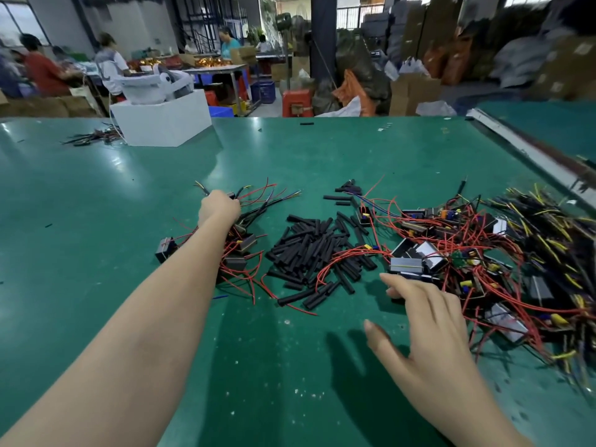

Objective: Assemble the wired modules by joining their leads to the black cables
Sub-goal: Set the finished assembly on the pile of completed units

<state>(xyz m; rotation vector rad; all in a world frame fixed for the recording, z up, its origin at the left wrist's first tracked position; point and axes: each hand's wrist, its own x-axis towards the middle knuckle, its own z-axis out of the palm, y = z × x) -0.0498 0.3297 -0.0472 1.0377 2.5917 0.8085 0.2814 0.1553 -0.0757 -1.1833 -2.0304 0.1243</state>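
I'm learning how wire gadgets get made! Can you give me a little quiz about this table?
1. True or false: the left hand grips something at the small pile of modules.
2. Which lies between the two wire piles? A) black tubes B) scissors C) a cup
3. Fill in: the right hand has its fingers spread and holds ____.

Key: 1 true, its fingers are curled at the pile. 2 A, the heap of black tubes on the green table. 3 nothing; it reaches toward the big tangle of modules.
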